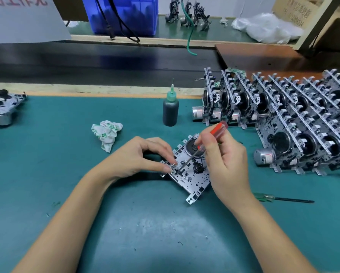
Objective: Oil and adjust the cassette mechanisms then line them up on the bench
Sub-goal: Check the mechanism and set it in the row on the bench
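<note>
A silver cassette mechanism (192,180) lies flat on the green bench mat (125,223) in the middle. My left hand (143,156) pinches a small part at its left edge with thumb and forefinger. My right hand (224,160) grips a red-handled screwdriver (217,129), whose tip touches the mechanism beside my left fingertips. A dark oil bottle (170,109) with a green needle cap stands upright behind the mechanism. Two rows of several upright mechanisms (283,119) stand at the right.
A crumpled white and green cloth (106,133) lies left of the oil bottle. A green-handled screwdriver (283,199) lies on the mat at the right. Another mechanism (1,107) sits at the far left edge. Behind the bench run a dark conveyor belt (106,62) and a blue crate (121,14).
</note>
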### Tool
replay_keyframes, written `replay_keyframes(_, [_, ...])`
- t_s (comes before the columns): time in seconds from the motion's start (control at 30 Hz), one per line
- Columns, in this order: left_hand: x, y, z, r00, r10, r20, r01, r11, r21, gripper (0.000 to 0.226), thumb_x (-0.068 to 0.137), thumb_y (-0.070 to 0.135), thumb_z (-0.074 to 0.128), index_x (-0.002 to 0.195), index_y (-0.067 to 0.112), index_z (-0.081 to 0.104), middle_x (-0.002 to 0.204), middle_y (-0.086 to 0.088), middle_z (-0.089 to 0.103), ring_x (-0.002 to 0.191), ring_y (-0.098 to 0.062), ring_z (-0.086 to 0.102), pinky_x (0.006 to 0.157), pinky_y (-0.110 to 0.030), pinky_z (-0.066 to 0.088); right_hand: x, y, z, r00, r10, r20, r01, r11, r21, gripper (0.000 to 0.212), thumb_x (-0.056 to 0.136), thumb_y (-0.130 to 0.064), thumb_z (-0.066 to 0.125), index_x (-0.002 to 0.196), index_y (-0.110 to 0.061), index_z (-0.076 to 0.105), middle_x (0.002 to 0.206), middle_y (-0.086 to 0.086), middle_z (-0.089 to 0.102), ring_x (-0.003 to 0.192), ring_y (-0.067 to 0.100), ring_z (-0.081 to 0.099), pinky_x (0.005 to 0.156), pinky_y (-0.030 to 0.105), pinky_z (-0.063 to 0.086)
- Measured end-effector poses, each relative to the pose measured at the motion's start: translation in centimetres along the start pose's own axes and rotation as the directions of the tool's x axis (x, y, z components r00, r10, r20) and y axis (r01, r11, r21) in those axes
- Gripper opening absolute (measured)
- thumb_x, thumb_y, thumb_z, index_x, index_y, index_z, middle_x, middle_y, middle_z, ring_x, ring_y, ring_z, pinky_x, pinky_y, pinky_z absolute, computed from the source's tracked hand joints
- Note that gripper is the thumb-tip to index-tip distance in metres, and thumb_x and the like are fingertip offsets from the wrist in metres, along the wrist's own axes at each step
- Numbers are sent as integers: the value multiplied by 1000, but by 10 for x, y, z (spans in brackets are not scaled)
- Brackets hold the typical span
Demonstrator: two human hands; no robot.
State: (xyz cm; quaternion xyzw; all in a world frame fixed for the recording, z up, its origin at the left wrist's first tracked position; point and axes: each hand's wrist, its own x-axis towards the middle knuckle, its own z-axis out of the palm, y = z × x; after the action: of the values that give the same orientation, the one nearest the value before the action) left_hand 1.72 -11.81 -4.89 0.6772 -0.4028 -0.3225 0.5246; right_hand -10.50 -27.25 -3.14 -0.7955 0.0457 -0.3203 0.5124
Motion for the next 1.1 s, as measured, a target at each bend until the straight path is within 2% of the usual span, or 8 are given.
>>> replay_keyframes(0.2, [-1, 2, 1, 1000, -10, -14, 9, 1000, -17, 18, 65, 14, 79, 77, 28, 78, 90, 8, 65, 83, -11, 63, 83, -18, 46, 1, -5, -2, 988, -124, 88, 130, 989, -71, 25, 92, -28, 45, 78, -13, 58, 66, -2, 57, 60, 9, 51, 58, 22, 41])
replay_keyframes(0.33, [-2, 7, 5, 997, 40, -64, -45, 996, -76, 15, 66, 21, 80, 79, 28, 77, 90, 0, 66, 75, -14, 63, 79, -22, 48, 7, -11, -3, 965, -160, 207, 189, 974, -127, 28, 92, -26, 49, 76, -6, 58, 65, -3, 53, 59, 6, 44, 56, 15, 35])
replay_keyframes(0.5, [-4, 12, 16, 985, 142, -98, -140, 990, 31, 23, 59, 30, 82, 82, 32, 77, 95, 8, 69, 97, -13, 60, 92, -22, 43, 8, -14, -2, 971, -115, 208, 160, 963, -215, 40, 89, -42, 49, 76, -8, 63, 62, 0, 58, 56, 20, 50, 53, 40, 42])
replay_keyframes(0.67, [-3, 16, 32, 952, 217, -214, -193, 973, 126, 15, 66, 19, 79, 79, 10, 78, 79, -7, 71, 88, -22, 57, 85, -30, 46, 9, -25, -5, 962, -105, 251, 161, 963, -215, 34, 86, -44, 53, 81, -13, 66, 70, -5, 60, 62, 17, 53, 58, 39, 45])
replay_keyframes(0.77, [-3, 19, 34, 946, 232, -226, -203, 968, 145, 13, 64, 22, 76, 75, 16, 76, 72, 6, 67, 81, -16, 57, 81, -21, 44, 20, -43, -22, 940, -91, 329, 177, 954, -243, 33, 85, -48, 56, 103, -21, 64, 77, -10, 58, 59, 12, 52, 62, 29, 46])
replay_keyframes(0.83, [-2, 19, 34, 948, 238, -211, -209, 966, 151, 11, 64, 21, 77, 74, 16, 77, 70, 10, 66, 81, -13, 56, 81, -19, 44, 28, -57, -33, 862, -187, 471, 389, 840, -379, 35, 88, -49, 48, 104, -20, 62, 78, -11, 57, 59, 6, 54, 56, 28, 45])
replay_keyframes(0.97, [-3, 16, 34, 949, 244, -200, -217, 965, 145, 10, 66, 23, 80, 68, 16, 75, 63, 13, 63, 80, -4, 52, 80, -22, 43, 35, -74, -41, 655, -143, 742, 735, 344, -584, 44, 89, -51, 31, 86, -17, 59, 71, -4, 59, 59, 20, 61, 42, 25, 26])
replay_keyframes(1.1, [-1, 15, 35, 945, 229, -233, -196, 968, 155, 17, 62, 25, 77, 79, 22, 75, 63, 14, 66, 80, -1, 52, 78, -17, 43, 40, -82, -45, 648, -34, 761, 739, 269, -618, 27, 90, -45, 29, 81, -19, 34, 59, -3, 56, 52, 23, 57, 42, 26, 9])
